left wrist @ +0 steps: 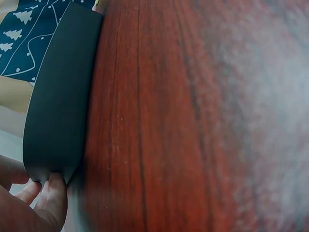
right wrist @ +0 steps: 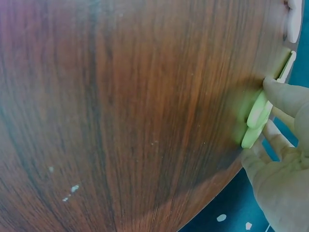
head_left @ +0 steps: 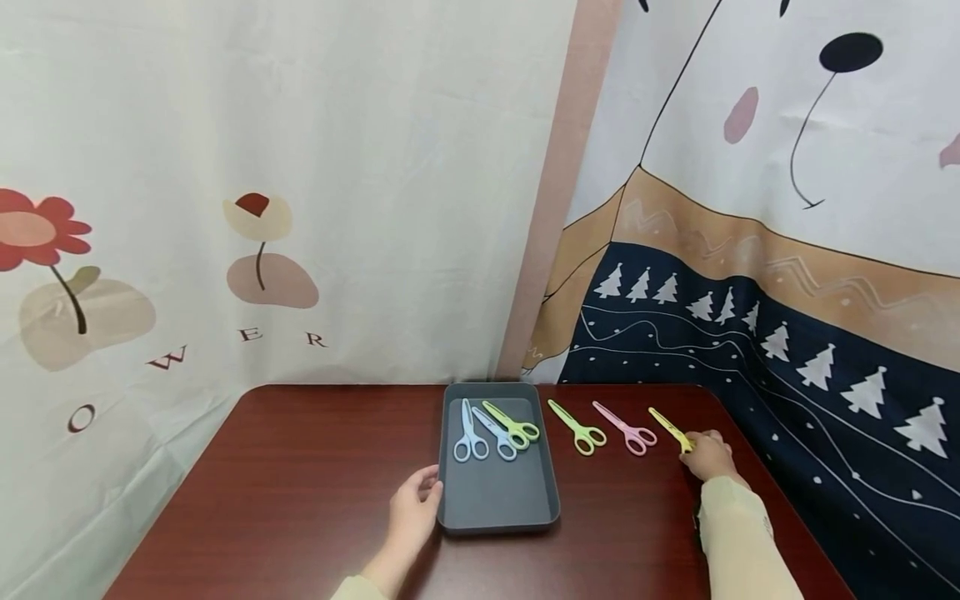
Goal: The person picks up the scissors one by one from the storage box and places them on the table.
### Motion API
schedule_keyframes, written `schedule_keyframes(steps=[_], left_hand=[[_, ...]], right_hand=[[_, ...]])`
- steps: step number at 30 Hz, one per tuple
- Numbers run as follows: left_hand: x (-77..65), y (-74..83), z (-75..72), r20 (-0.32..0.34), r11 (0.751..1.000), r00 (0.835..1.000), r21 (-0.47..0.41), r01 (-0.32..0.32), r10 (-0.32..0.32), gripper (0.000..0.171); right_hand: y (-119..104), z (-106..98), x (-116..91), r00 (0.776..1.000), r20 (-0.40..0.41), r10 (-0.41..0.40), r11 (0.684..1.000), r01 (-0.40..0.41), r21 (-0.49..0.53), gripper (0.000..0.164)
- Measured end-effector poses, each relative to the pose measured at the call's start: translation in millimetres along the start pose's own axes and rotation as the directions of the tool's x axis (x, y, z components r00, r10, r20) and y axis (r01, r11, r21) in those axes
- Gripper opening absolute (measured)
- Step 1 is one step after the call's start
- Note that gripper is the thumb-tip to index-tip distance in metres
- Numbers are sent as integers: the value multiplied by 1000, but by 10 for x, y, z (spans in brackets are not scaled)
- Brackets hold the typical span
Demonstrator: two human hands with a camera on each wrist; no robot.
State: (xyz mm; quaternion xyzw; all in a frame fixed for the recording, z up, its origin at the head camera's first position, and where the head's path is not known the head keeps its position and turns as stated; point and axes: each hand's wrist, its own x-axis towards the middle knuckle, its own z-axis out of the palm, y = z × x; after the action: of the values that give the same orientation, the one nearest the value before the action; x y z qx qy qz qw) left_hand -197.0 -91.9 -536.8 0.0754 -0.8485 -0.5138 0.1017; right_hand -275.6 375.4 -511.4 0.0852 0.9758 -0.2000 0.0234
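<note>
My right hand (head_left: 708,457) is at the handles of the yellow scissors (head_left: 670,427) on the right side of the table. In the right wrist view, its thumb and fingers pinch the scissors' handles (right wrist: 258,113), which lie on the wood. The fingertips of my left hand (head_left: 415,506) touch the outer left wall of a grey tray (head_left: 498,496). The left wrist view shows these fingers (left wrist: 55,200) against the tray's side. Inside the tray are two blue scissors (head_left: 468,429) and a green pair (head_left: 510,423), which partly overlaps one blue pair.
Between the tray and my right hand, green scissors (head_left: 577,427) and pink scissors (head_left: 625,427) lie apart on the dark red wooden table (head_left: 300,492). Behind the table hang a pale curtain (head_left: 390,208) and a printed cloth (head_left: 675,333) with white trees.
</note>
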Motion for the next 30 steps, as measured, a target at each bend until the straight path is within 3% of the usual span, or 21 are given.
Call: schedule_keyframes(steps=[15, 30], left_hand=[[-5, 4, -8, 6, 1000, 1000, 7, 6, -6, 28], [13, 1, 3, 0, 1000, 1000, 17, -20, 20, 27]], right_hand=[[-24, 8, 13, 1000, -1, -9, 1000, 9, -19, 46], [-34, 34, 15, 999, 21, 31, 999, -31, 11, 47]])
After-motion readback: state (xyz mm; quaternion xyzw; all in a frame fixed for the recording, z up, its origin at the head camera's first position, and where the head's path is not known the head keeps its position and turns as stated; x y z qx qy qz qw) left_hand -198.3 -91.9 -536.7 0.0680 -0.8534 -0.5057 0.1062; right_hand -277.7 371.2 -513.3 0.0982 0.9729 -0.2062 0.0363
